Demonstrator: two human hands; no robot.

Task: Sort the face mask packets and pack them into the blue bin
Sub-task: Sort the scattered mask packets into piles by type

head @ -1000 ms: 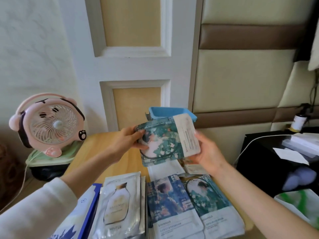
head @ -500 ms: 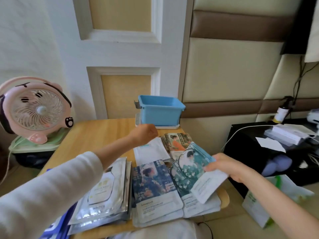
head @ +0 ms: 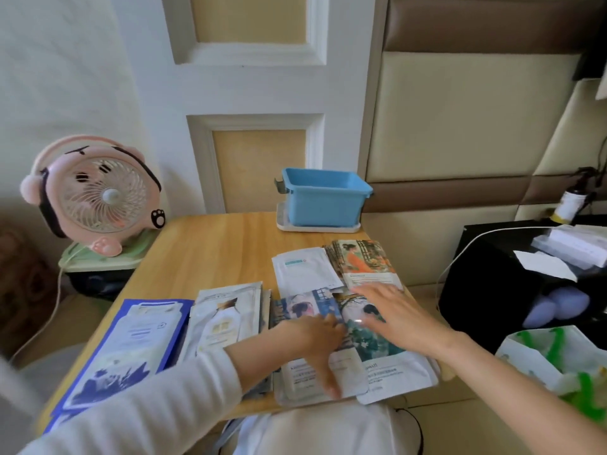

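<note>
Sorting stage: face mask packets (head: 302,272) lie in like-with-like stacks on the wooden table (head: 213,247), and the blue bin (head: 323,200) stands apart at its far edge, none showing inside. Left hand (head: 313,336) rests on the blue-print stack (head: 303,308), fingers loose; right hand (head: 395,318) lies flat and spread on the green-print stack (head: 377,348). Next move, by judgement: square one stack, grip it, carry it binward
</note>
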